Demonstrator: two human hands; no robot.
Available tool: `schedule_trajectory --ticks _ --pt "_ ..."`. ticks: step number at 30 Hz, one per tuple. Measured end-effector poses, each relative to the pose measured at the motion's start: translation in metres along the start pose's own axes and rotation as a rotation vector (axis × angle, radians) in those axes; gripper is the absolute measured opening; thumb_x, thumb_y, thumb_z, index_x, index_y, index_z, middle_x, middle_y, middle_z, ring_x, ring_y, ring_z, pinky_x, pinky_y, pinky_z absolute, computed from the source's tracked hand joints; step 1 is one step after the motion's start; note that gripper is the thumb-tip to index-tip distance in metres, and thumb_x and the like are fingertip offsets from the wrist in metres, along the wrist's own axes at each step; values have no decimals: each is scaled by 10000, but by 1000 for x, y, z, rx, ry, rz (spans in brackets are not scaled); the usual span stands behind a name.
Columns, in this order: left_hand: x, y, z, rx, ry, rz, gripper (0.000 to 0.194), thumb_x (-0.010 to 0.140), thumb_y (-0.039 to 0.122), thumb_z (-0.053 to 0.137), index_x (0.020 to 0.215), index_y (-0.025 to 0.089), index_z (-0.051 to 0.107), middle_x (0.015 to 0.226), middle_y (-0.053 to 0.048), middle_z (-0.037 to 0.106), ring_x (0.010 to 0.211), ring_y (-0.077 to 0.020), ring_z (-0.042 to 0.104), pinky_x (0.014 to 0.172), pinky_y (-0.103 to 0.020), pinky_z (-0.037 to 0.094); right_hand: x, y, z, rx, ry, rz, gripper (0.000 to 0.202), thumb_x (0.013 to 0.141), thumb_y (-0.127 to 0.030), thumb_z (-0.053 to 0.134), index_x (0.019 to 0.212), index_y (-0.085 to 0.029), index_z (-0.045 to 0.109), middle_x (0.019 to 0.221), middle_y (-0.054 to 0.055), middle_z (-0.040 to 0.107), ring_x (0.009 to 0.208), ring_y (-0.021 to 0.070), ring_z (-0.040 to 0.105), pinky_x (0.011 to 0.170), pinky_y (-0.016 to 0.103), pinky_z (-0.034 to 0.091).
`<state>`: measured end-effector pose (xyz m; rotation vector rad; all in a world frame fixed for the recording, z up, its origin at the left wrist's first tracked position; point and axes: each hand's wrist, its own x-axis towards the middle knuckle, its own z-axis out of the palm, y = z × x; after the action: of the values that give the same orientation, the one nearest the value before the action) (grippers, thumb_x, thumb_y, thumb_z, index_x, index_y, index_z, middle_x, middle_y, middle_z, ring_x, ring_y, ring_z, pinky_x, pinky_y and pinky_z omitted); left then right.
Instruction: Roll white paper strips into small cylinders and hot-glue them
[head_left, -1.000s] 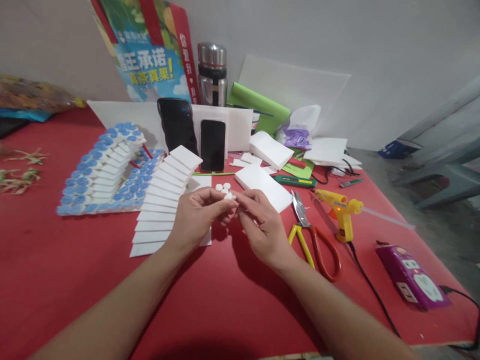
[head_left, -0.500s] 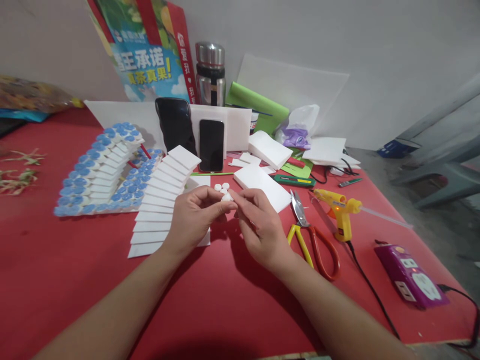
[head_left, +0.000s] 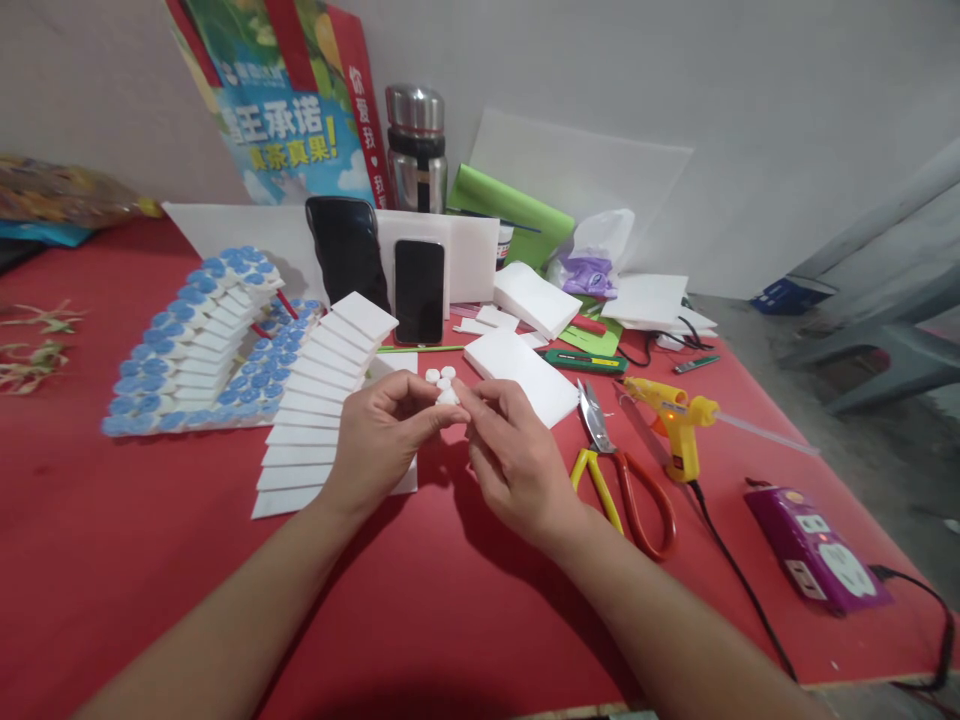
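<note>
Several small white round pieces sit in a cluster between my fingertips, above the red table. My left hand is closed on the cluster from the left, thumb and fingers pinched. From the right, my right hand pinches the same pieces at their lower right side. Behind my left hand stands a fanned white stepped model. A blue-and-white model with similar round pieces is farther left.
To the right lie red-and-yellow-handled snips, a yellow glue gun with its cord, and a purple power strip. Behind are white foam blocks, a green cutter, two phones and a steel flask.
The whole view has shifted slightly, so things appear a little farther left. Both hands keep their pinch on the white pieces, with only a small change in the fingers.
</note>
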<state>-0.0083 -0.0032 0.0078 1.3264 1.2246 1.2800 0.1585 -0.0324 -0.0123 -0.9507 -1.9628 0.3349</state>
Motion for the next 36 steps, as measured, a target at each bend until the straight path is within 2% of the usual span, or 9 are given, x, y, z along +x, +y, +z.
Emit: schedule_trajectory --ticks 10,14,20,26,31,36 --pt "0 -2 0 -38 -16 -13 257 631 257 900 650 180 655 594 40 609 509 -89 520 491 -210 422 0 0 0 -34 -22 -14 618 980 -94 479 1583 -219 426 1244 164 547 1004 253 645 811 421 618" --pt "0 -2 -1 -27 -22 2 256 642 246 895 652 180 648 592 44 604 505 -84 510 496 -211 420 0 -1 0 -40 -30 -1 592 993 -122 494 1573 -222 437 1241 156 554 996 240 646 849 428 617" --pt "1 -4 -1 2 -23 50 219 692 236 863 663 188 651 600 46 605 513 -85 519 511 -212 430 0 -3 3 118 30 35 546 1005 -103 467 1533 -235 509 1220 134 568 1161 236 622 942 410 598" --pt "0 -4 -2 29 -23 83 231 706 290 864 677 198 654 635 32 626 548 -112 582 534 -226 472 0 -5 5 192 89 59 541 1009 -80 447 1501 -272 566 1191 115 601 1117 214 653 905 399 612" --pt "0 -2 -3 71 46 130 184 725 274 846 701 197 681 630 35 633 527 -100 559 531 -222 467 0 -8 2 248 116 47 522 996 -70 465 1454 -269 617 1187 115 639 1030 204 694 846 392 628" --pt "-2 -3 -3 77 32 149 184 704 260 876 705 193 704 650 31 656 544 -97 575 545 -217 474 3 -9 -1 253 127 103 451 975 -80 506 1346 -250 697 1158 113 688 1078 224 699 891 423 623"
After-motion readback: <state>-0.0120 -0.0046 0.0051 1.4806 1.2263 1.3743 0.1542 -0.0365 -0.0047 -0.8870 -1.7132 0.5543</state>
